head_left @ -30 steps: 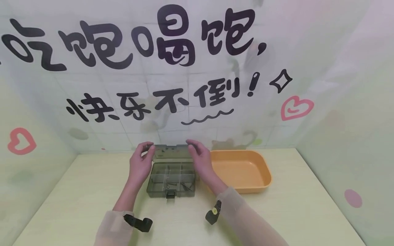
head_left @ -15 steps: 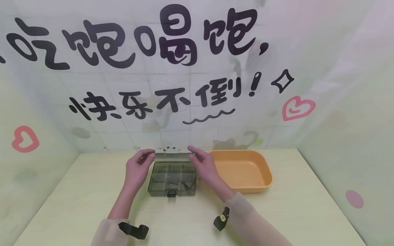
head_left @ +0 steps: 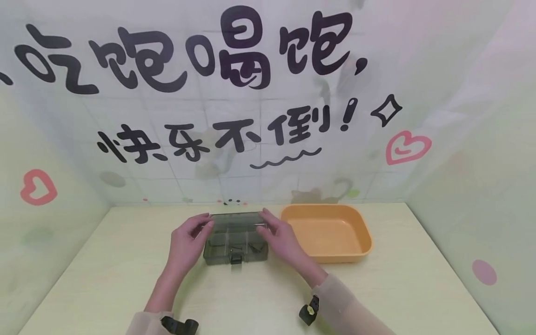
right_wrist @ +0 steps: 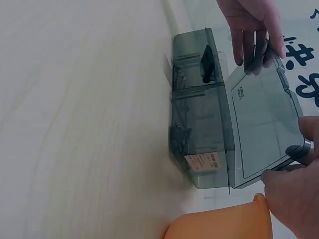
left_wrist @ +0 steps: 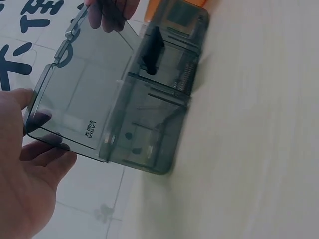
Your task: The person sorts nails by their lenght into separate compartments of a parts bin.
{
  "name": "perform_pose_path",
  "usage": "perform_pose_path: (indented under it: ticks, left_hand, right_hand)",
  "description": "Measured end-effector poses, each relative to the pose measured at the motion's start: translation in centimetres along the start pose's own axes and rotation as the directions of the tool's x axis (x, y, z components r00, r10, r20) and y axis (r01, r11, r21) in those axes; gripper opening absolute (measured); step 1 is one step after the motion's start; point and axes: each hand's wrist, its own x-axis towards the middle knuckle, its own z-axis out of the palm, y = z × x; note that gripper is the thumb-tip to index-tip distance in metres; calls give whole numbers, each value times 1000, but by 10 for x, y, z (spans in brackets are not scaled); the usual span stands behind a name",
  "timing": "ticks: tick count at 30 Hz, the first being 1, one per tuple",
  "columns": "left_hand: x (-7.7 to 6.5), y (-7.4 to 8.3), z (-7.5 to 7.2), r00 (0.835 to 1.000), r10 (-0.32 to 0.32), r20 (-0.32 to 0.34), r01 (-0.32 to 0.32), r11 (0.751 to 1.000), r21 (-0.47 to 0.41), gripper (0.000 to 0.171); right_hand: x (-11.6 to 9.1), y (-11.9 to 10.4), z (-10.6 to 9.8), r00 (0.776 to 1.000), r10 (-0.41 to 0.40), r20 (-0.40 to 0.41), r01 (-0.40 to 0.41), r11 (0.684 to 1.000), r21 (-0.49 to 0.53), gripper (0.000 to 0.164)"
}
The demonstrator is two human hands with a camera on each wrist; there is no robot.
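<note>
A smoky see-through compartment box (head_left: 217, 255) sits on the table with its hinged lid (left_wrist: 84, 94) raised at a slant. By the lid's left corner, my left hand (head_left: 186, 244) pinches it, thumb on one face and fingers on the other. My right hand (head_left: 286, 239) grips the opposite corner the same way, as the right wrist view shows. Dividers split the box into compartments. Small dark screw-like pieces (right_wrist: 182, 139) lie in some of them. At the front, the black latch (left_wrist: 153, 52) hangs unfastened.
An orange tray (head_left: 335, 258) stands just right of the box, close to my right forearm. Behind is a white printed wall (head_left: 188, 186) with black writing; side walls enclose the pale wooden table (head_left: 398, 288). A paper label (right_wrist: 203, 162) shows on the box.
The lid has swung from upright down toward me, now overlapping the rear compartments in the head view. Both hands have come down slightly with it, keeping hold of its corners.
</note>
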Motion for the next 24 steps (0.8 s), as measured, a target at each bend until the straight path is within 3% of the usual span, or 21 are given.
perform_pose_path:
  ticks: [7, 13, 17, 21, 24]
  left_hand:
    - [-4, -5, -3, 993, 36, 111, -43, 997, 66, 36]
    - [-7, -12, -7, 982, 24, 185, -61, 978, 197, 45]
    - [-10, -18, -6, 981, 40, 191, -79, 976, 201, 45]
    - [-13, -21, -4, 977, 51, 207, -93, 975, 200, 45]
    - [-14, -22, -4, 974, 54, 222, -101, 973, 208, 44]
  right_hand:
    - [-7, -4, 1, 999, -20, 43, 27, 985, -171, 50]
    - [-11, -3, 7, 992, -33, 119, 73, 936, -345, 48]
    - [-11, -5, 14, 988, -33, 151, 109, 841, -530, 47]
    - [-13, -5, 21, 978, -79, 191, 190, 704, -684, 45]
    - [-16, -3, 25, 969, -114, 218, 243, 585, -774, 43]
